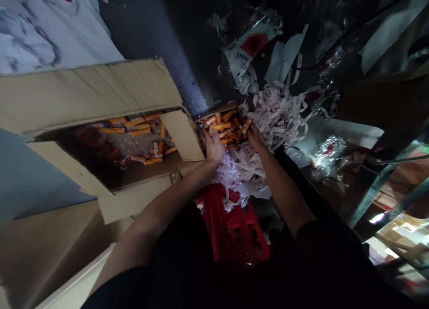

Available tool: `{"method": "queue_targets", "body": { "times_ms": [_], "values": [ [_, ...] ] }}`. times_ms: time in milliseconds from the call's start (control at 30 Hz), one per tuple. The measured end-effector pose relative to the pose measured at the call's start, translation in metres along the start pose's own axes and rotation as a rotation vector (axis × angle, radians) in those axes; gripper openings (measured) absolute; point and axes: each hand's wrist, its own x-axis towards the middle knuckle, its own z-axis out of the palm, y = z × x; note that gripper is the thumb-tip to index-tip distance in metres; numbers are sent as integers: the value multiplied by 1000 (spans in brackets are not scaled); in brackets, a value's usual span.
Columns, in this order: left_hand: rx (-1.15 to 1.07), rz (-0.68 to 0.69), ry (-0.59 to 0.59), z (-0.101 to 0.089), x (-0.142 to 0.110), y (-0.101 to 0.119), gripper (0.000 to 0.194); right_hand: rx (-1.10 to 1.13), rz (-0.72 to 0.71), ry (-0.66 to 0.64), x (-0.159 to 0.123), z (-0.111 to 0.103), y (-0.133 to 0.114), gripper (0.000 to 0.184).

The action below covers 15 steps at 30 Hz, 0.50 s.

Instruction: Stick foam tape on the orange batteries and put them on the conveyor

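Note:
Both my arms reach forward to a small cardboard tray point(217, 109) heaped with several orange tubes point(224, 127). My left hand point(212, 144) is curled over the tubes at the tray's left side. My right hand point(254, 135) is closed on an orange tube point(246, 125) at the tray's right side. The tray rests on a pile of white paper strips point(275, 117). To the left stands a big open cardboard box point(90, 94) with more orange tubes point(140, 128) on its bottom.
A red plastic stool point(234, 228) stands below my arms. Torn plastic wrappers point(250, 45) and paper lie on the dark floor beyond. Flattened cardboard point(40, 251) lies at lower left, white cloth point(43, 27) at top left, and a metal frame point(385, 184) to the right.

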Motion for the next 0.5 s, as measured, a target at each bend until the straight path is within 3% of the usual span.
{"method": "queue_targets", "body": {
  "times_ms": [167,333,400,500],
  "values": [
    [156,-14,12,4,0,0,76,-173,-227,35,-4,-3,-17,35],
    [316,118,-35,8,1,-2,76,-291,-481,-81,4,9,-38,42],
    [325,158,-36,7,2,-3,71,-216,-457,-17,5,14,-38,45],
    [295,188,-32,4,5,-1,64,-160,-286,119,3,18,-33,47]
  ]
}}
